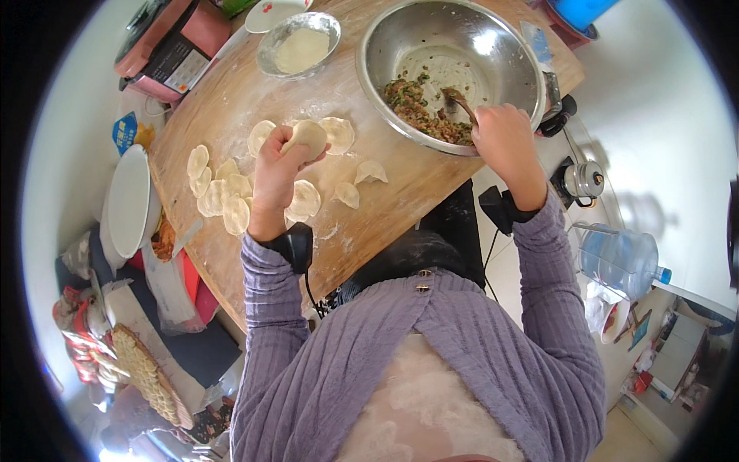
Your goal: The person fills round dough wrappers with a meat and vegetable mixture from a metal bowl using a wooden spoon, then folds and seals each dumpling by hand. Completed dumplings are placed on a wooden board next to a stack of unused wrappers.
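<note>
In my left hand [276, 176] is a round dough wrapper [307, 138], held between thumb and fingers above the floured wooden board [404, 199]. My right hand [503, 134] grips a brown spoon [458, 99] over the near right rim of a large stainless steel bowl [378, 101]. The spoon's head is down in the bowl, beside a chopped meat and green vegetable filling [415, 112] heaped along the near left side. Below and around my left hand lie several flat dough wrappers [235, 215]. Two small folded dough pieces [370, 172] rest farther right on the board.
A bowl of flour [303, 49] stands at the back, near a pink appliance [179, 46]. Off the board's left edge are a white basin [130, 199] and a tray of several dumplings [144, 369]. On the right are a lidded pot [582, 178] and a water bottle [620, 260].
</note>
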A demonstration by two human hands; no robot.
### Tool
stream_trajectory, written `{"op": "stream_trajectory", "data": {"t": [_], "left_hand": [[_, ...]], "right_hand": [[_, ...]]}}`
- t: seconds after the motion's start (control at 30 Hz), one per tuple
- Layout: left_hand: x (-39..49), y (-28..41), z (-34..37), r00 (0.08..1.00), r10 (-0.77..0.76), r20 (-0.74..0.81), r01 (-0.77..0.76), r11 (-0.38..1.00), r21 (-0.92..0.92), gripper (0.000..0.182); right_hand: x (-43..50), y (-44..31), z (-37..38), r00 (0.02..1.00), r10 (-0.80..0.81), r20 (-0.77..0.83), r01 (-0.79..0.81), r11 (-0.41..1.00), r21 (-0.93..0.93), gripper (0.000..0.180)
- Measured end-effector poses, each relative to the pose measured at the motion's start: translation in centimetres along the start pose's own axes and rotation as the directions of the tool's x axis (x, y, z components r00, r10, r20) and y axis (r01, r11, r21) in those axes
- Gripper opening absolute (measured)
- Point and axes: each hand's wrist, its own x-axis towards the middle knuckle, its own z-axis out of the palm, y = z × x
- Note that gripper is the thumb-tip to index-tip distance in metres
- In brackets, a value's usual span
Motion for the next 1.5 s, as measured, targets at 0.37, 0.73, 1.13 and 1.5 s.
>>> {"op": "stream_trajectory", "data": {"t": [0.37, 0.73, 1.13, 1.5], "left_hand": [[-0.9, 1.7, 1.4, 0.975, -0.051, 0.217, 0.167, 0.812, -0.559, 0.038], [-1.1, 2.3, 1.6, 0.976, 0.013, 0.219, 0.117, 0.813, -0.570, 0.044], [-0.3, 3.1, 2.1, 0.983, 0.039, 0.180, 0.079, 0.794, -0.602, 0.046], [1.7, 3.7, 3.4, 0.973, 0.076, 0.217, 0.101, 0.707, -0.700, 0.047]], "right_hand": [[1.8, 0.4, 2.7, 0.954, -0.006, -0.300, 0.154, 0.868, 0.472, 0.017], [1.0, 1.0, 1.7, 0.954, -0.082, -0.288, 0.228, 0.822, 0.521, 0.024], [0.8, 2.5, 0.1, 0.994, -0.043, 0.102, -0.060, 0.572, 0.818, 0.016], [1.0, 4.5, -1.3, 0.896, -0.089, 0.436, -0.419, 0.164, 0.893, 0.023]]}}
